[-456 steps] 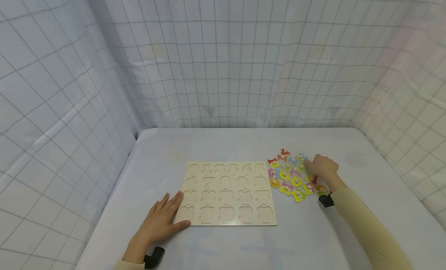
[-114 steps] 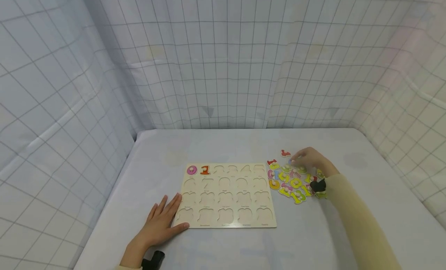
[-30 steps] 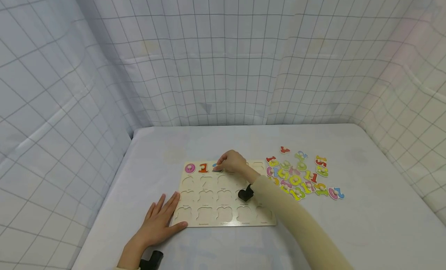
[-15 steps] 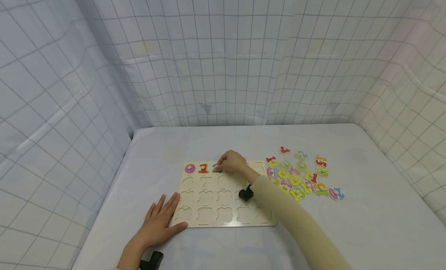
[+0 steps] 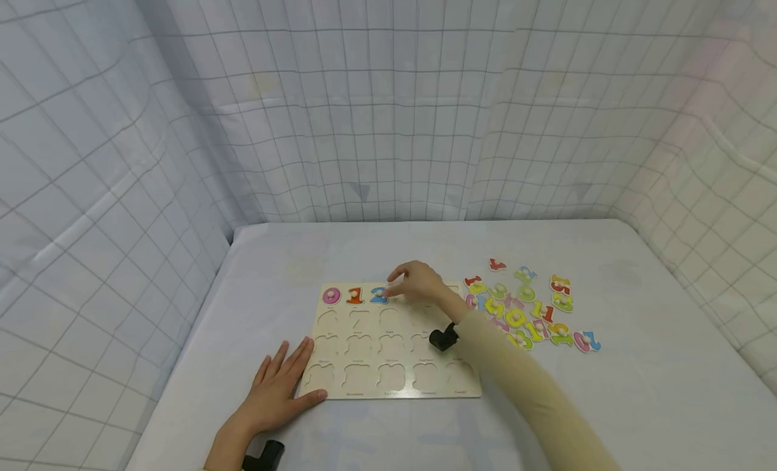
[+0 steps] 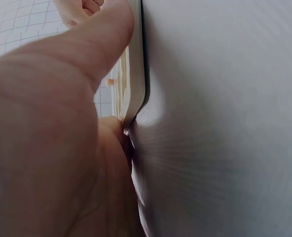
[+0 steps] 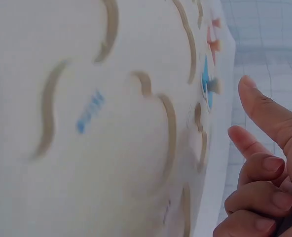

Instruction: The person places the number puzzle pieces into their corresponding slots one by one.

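While the left hand [image 5: 276, 391] lies at the near left corner of the pale board [image 5: 373, 371], its fingers spread along the side edge and its thumb on the front rim, rows of hollows stretch away beyond it. In the far row sit the pink 0 [image 5: 331, 295], the orange 1 [image 5: 355, 295] and the blue 2 [image 5: 379, 295], third from the left; whether the 2 lies flush I cannot tell. The right hand [image 5: 417, 282] hovers just beside it — thumb and forefinger parted, clear of its knob, the other fingers curled loosely. Off the board's right side, loose number pieces [image 5: 514, 317] scatter over white cloth [image 5: 619, 403] — a red piece [image 5: 497, 264] farthest — before the checked curtain [image 5: 364, 106].
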Demonstrator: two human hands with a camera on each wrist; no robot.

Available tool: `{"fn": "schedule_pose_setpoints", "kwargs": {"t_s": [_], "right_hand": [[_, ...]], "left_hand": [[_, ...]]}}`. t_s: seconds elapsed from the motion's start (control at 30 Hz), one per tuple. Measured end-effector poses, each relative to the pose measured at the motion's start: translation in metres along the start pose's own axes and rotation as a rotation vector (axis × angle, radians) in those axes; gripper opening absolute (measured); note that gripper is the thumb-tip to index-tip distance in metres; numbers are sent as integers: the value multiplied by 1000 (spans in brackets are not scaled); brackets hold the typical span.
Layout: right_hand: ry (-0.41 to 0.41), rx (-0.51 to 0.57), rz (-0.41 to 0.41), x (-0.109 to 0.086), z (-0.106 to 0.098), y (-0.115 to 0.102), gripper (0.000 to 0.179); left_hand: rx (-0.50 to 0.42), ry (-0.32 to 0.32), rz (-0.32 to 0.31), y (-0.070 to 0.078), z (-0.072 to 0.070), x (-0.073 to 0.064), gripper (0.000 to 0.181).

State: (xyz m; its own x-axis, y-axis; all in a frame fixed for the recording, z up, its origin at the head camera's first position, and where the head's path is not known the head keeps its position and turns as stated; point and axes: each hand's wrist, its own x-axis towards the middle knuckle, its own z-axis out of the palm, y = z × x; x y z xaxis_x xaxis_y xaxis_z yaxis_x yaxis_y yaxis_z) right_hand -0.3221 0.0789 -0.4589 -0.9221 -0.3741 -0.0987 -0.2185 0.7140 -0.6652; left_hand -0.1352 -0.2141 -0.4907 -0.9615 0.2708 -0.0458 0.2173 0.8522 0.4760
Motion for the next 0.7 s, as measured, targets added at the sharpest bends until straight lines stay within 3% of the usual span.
{"fn": "schedule_pose_setpoints", "kwargs": {"t_s": [0.2,0.47,0.57,0.7], "right_hand": [[78,27,62,-14,-43,33,33],[44,-100,202,-48,-103,95,41],[50,-145,241,-62,-118,110,40],[-1,-135,313,-74,-126,120,42]], "left_hand": [[-8,24,24,-5,5,2,94],[9,-17,0,1,1,3,95],[8,-27,-11,1,1,3,95],[7,-29,-16,1,0,3,96]]}}
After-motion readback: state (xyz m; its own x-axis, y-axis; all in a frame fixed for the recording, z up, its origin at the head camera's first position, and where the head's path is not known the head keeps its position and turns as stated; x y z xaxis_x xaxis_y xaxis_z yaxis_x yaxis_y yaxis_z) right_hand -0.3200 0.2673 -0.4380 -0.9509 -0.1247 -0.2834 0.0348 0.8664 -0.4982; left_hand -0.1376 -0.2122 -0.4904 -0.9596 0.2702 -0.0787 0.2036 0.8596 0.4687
